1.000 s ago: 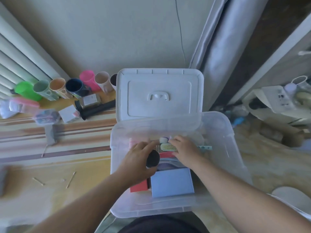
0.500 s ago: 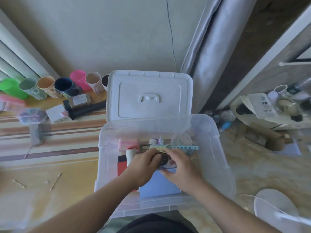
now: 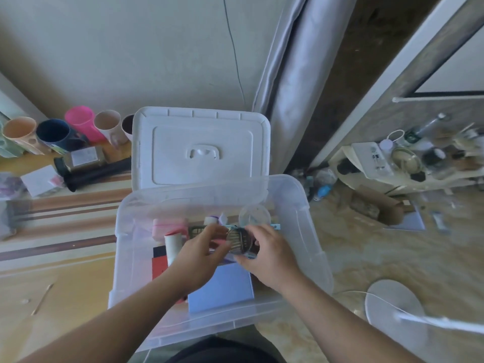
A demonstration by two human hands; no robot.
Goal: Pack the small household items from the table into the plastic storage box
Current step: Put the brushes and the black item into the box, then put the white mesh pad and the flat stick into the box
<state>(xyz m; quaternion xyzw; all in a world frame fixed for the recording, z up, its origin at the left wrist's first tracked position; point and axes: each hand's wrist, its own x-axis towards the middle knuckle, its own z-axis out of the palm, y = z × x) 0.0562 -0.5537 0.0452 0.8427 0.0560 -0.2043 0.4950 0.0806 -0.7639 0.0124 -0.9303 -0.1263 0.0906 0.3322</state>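
Small round clear case (image 3: 239, 242) of what look like pins, held between 2 hands above the plastic storage box (image 3: 311, 247). Left hand (image 3: 200, 255) pinches its left rim, right hand (image 3: 269, 254) curls round the other side, probably steadying it for a slot among the packed items. Lid (image 3: 201, 145) propped upright behind; cups (image 3: 78, 124) wait on the table (image 3: 65, 271).

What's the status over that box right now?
Both hands, left hand and right hand, hold a small round case over the open storage box. Nothing blocking.
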